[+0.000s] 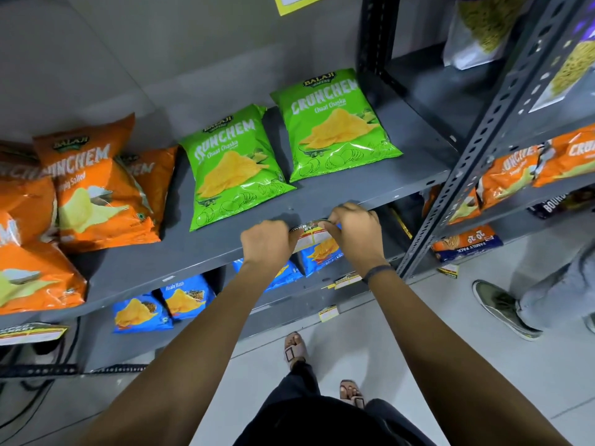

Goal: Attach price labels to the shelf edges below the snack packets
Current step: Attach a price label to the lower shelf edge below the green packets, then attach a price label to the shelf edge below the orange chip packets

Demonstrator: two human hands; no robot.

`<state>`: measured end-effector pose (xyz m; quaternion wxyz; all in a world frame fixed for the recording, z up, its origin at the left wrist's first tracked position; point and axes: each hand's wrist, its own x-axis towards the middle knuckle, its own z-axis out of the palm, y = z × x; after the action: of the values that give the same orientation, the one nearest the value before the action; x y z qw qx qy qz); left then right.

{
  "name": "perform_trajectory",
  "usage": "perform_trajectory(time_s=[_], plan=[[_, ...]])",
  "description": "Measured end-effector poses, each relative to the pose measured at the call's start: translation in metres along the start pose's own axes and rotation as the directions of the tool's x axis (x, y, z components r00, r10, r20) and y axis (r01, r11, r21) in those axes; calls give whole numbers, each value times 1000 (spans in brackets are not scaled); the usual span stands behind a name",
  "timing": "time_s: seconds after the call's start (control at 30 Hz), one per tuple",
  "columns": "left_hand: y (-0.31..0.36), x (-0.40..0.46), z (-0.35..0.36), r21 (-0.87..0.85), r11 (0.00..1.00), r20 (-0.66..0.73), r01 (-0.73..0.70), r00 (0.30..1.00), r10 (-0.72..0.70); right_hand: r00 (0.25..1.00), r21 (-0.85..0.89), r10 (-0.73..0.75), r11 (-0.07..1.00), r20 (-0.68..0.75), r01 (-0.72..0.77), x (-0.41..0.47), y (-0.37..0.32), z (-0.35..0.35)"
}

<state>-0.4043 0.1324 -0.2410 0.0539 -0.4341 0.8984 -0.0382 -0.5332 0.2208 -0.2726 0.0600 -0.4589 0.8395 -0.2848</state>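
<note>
A white, red and yellow price label (308, 237) lies against the front edge of the grey shelf (206, 252), below two green snack packets (231, 169) (331, 127). My left hand (269, 244) grips the label's left end with curled fingers. My right hand (354, 233) pinches its right end, fingers over the shelf lip. Much of the label is hidden by both hands. Orange packets (93, 191) lie further left on the same shelf.
Another label (29, 333) hangs at the shelf edge far left. Blue packets (161, 304) fill the lower shelf, which carries small labels (328, 313). A slotted upright (476, 149) stands to the right. Another person's shoe (502, 309) is on the floor at right.
</note>
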Motion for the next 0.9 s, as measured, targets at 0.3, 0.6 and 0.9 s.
perform_trajectory(time_s=[0.3, 0.6, 0.9], plan=[[5, -3, -7, -41, 997, -3, 58, 998, -59, 970, 146, 221, 968, -99, -205, -18, -13, 8], [-112, -61, -8, -171, 966, -97, 192, 973, -210, 943, 409, 334, 862, -13, -299, -63, -97, 64], [-335, -152, 21, -349, 825, -338, 445, 761, -554, 903, 526, 73, 791, 424, -312, -100, -296, 183]])
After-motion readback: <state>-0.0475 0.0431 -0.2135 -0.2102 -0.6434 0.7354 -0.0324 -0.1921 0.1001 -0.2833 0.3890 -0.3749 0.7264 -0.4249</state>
